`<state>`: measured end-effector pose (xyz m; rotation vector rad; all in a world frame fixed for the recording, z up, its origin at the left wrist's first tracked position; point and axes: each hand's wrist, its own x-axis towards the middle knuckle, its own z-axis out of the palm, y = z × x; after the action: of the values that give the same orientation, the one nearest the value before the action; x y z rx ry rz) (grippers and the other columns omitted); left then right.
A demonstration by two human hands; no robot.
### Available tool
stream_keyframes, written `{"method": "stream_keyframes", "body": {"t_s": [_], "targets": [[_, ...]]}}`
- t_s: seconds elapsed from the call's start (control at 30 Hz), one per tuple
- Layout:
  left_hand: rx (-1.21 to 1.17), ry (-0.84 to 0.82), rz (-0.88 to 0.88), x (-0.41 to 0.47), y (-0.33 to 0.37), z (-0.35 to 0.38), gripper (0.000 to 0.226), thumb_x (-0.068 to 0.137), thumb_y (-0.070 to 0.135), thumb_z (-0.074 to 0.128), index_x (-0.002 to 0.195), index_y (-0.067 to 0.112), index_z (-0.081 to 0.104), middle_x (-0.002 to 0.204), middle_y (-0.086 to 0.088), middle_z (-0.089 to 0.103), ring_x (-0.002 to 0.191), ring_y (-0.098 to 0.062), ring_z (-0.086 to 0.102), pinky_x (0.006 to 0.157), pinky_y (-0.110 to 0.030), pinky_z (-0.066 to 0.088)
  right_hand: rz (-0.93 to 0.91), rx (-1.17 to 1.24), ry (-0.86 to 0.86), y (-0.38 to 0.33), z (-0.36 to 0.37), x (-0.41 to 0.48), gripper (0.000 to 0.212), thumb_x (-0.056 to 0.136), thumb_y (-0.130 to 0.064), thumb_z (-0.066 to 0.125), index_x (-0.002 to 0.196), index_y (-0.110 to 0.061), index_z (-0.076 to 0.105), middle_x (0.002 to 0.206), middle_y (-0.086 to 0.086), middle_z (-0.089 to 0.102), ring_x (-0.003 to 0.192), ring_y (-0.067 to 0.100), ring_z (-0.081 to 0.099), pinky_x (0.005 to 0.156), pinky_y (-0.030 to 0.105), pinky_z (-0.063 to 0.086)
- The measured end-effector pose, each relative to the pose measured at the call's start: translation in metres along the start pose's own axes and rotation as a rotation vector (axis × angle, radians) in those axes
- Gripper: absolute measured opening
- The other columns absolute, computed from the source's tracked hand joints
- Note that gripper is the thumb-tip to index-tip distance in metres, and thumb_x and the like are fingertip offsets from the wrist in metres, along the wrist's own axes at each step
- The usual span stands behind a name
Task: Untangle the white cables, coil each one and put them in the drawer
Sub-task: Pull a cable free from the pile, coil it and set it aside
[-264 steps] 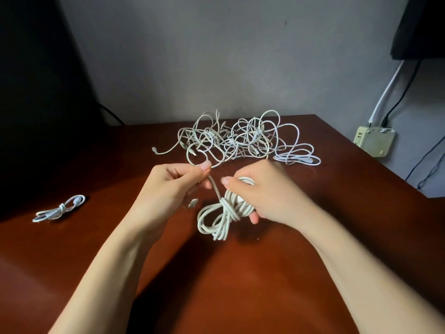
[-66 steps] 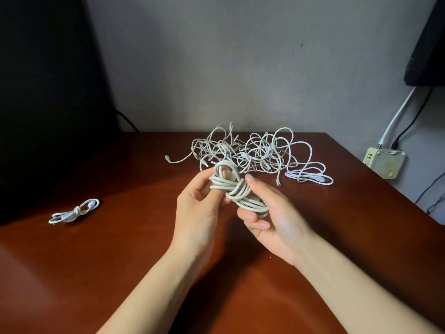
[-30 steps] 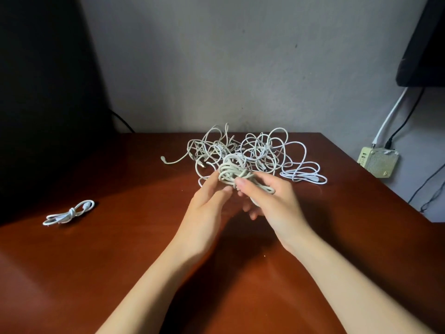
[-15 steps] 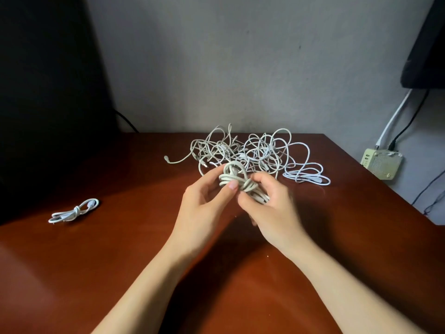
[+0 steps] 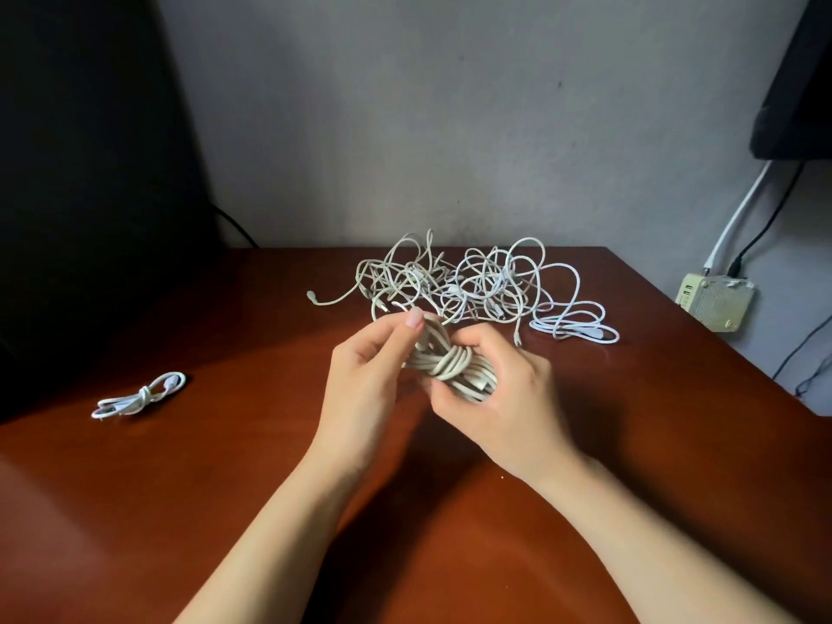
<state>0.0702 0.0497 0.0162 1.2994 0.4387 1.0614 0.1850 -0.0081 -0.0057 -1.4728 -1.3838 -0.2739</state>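
Where the head view looks down on the brown table [image 5: 216, 497], both hands meet just above its middle around one thick coiled bundle [image 5: 452, 363] of off-white cable. The left hand [image 5: 367, 376] is partly curled, thumb and fingertips pinching the bundle's upper loop, palm turned inward and forearm rising from the lower edge. The right hand [image 5: 511, 394] is curled round the bundle's other end from the right, fingers wrapped over the strands and back of the hand toward the camera. A turn of cable is wound crosswise round the bundle's waist.

Behind the hands, near the wall, lies one tangled heap [image 5: 468, 283] of thin white cables; how many it holds cannot be counted. A flatter loop of white cable [image 5: 578, 327] lies at its right edge. One small tied coil [image 5: 138, 396] rests well apart on the table's left side. A pale adapter box [image 5: 716, 304] sits on the wall at right.
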Motion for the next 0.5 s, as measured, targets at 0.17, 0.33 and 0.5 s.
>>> {"method": "stream_keyframes", "body": {"t_s": [0.17, 0.33, 0.5], "targets": [[-0.120, 0.085, -0.063, -0.0015, 0.0023, 0.0052, 0.017, 0.088, 0.010, 0.058, 0.081, -0.003, 0.066, 0.073, -0.016, 0.060, 0.065, -0.021, 0.059, 0.053, -0.025, 0.050, -0.190, -0.229, 0.101, 0.0008, 0.0021, -0.0020, 0.035, 0.069, -0.042, 0.063, 0.087, -0.012, 0.066, 0.071, 0.001, 0.068, 0.058, 0.020, 0.065, 0.052, 0.030, 0.052], [-0.230, 0.060, -0.128, -0.0011, 0.0015, 0.0073, 0.020, 0.090, -0.003, 0.042, 0.093, -0.006, 0.062, 0.078, -0.017, 0.063, 0.060, -0.018, 0.064, 0.052, -0.023, 0.055, -0.198, -0.248, 0.170, 0.0020, 0.0011, 0.0003, 0.031, 0.072, -0.036, 0.061, 0.087, -0.010, 0.068, 0.073, 0.001, 0.068, 0.058, 0.020, 0.065, 0.056, 0.026, 0.049], [-0.316, 0.011, -0.162, 0.0003, -0.0012, 0.0050, 0.028, 0.080, 0.006, 0.048, 0.103, -0.007, 0.058, 0.074, -0.013, 0.066, 0.059, -0.015, 0.066, 0.062, -0.025, 0.058, -0.158, -0.214, 0.175, 0.0031, 0.0015, -0.0003, 0.033, 0.074, -0.039, 0.062, 0.090, -0.010, 0.068, 0.078, 0.000, 0.070, 0.063, 0.017, 0.065, 0.060, 0.025, 0.049]]}}
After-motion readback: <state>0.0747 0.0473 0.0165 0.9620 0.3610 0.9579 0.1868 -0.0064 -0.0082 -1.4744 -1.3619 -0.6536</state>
